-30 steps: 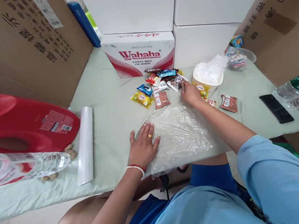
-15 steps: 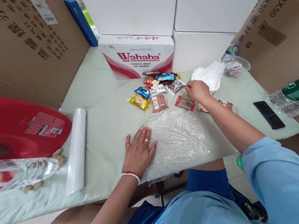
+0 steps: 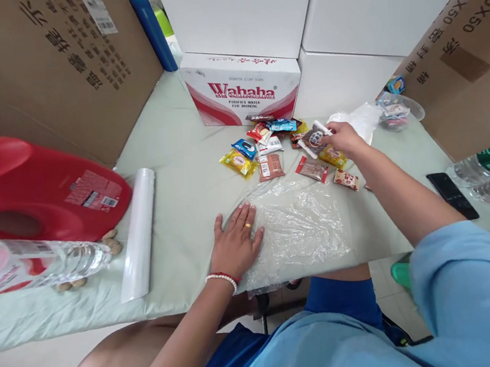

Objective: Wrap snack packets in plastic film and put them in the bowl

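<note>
**Right hand lifts a snack packet; left hand pins the plastic sheet**

The snack packet (image 3: 313,139) is at the far side of the table (image 3: 172,174), held just above the loose heap of other packets (image 3: 266,136). It is a small, flat, glossy pouch, dark in the middle with a round picture and white at both sealed ends. Its long axis slants. One white end is pinched in the fingers of the right hand (image 3: 344,137), and the other points left and back toward the person.

On the table just nearer than it lie a reddish-brown packet (image 3: 312,169) and a small pale one (image 3: 346,179). A yellow packet (image 3: 237,162) and a brown one (image 3: 270,166) lie further left.

Nearer the person, a crinkled clear plastic sheet (image 3: 299,224) is spread on the pale green cloth, its near edge hanging over the table's edge. The left hand (image 3: 236,245) rests flat on the sheet's left edge, palm down with the fingers spread and gripping nothing.

To the left lies a smooth white roll (image 3: 138,232), pointing away from the person. Beyond it are a few peanuts (image 3: 112,244), a clear water bottle (image 3: 32,269) on its side and a red plastic jug (image 3: 27,192). A red-and-white cardboard box (image 3: 242,85) stands behind the heap. A black phone (image 3: 452,195) lies flat at the right.
</note>
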`<state>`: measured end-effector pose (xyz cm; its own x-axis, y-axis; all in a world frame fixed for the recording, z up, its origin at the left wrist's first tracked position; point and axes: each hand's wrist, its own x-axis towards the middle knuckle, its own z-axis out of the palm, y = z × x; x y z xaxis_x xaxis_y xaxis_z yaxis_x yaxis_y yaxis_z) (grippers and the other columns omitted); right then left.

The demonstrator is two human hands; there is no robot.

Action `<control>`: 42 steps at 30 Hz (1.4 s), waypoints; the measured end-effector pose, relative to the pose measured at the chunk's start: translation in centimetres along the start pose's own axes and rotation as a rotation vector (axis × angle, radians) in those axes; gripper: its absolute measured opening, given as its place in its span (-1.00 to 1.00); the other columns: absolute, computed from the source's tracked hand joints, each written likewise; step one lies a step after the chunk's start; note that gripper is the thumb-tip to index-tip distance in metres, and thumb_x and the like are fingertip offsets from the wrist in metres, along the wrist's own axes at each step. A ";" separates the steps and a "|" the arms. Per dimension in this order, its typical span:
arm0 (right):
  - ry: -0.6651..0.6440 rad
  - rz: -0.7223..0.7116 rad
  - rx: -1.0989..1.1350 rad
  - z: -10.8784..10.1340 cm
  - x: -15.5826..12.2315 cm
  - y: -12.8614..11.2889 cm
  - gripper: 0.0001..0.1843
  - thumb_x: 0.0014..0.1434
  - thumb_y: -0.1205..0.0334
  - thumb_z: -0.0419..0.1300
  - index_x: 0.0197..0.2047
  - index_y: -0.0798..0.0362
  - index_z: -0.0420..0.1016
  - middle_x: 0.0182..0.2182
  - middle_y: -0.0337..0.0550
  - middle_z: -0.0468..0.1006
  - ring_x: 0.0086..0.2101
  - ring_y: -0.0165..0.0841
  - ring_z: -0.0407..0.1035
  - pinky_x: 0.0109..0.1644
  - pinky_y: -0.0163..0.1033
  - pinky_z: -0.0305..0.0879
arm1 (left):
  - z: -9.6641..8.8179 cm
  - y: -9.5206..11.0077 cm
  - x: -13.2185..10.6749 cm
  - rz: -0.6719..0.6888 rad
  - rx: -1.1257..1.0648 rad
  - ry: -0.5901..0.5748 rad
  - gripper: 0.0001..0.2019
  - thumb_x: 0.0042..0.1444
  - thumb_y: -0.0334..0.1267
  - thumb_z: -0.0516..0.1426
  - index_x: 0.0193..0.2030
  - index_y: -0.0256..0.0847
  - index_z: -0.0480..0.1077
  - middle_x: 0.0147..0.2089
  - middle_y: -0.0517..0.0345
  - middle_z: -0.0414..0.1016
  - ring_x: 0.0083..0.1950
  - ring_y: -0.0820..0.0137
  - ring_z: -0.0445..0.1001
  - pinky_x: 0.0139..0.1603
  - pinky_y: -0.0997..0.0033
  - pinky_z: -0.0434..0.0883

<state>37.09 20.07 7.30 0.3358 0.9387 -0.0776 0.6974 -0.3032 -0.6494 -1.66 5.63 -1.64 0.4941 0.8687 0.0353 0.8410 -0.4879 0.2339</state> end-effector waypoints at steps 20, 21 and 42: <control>-0.400 -0.737 -0.387 5.9 -18.4 -1.0 -0.51 0.34 0.15 0.26 0.31 0.02 0.50 0.26 0.11 0.50 0.21 0.02 0.30 0.28 0.12 0.31 | 0.0 0.2 -0.1 -0.008 0.000 -0.012 -0.37 0.51 0.01 -0.18 0.61 -0.16 0.04 0.63 -0.06 0.05 0.63 0.14 0.07 0.63 -0.32 -0.23; -0.418 -0.704 -0.433 6.6 -18.8 -1.2 -0.42 0.31 0.11 0.31 0.36 0.01 0.45 0.32 0.14 0.44 0.25 0.07 0.28 0.27 0.14 0.32 | -0.1 0.2 -0.1 -0.007 0.001 -0.015 -0.37 0.51 0.02 -0.19 0.61 -0.16 0.03 0.63 -0.06 0.05 0.64 0.13 0.07 0.63 -0.33 -0.22; -0.520 -0.745 -0.324 7.8 -17.7 -0.4 -0.50 0.24 0.17 0.34 0.25 -0.05 0.57 0.29 0.07 0.48 0.27 0.02 0.29 0.34 0.14 0.22 | 0.0 0.0 0.0 0.028 0.044 -0.052 -0.22 0.44 0.21 -0.13 0.64 -0.19 -0.08 0.66 -0.12 -0.06 0.65 0.04 0.01 0.62 -0.35 -0.30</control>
<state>25.90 4.85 3.05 -0.5320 0.8400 -0.1062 0.7852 0.4425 -0.4332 -1.63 5.58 -1.67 0.5278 0.8493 -0.0097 0.8347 -0.5165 0.1910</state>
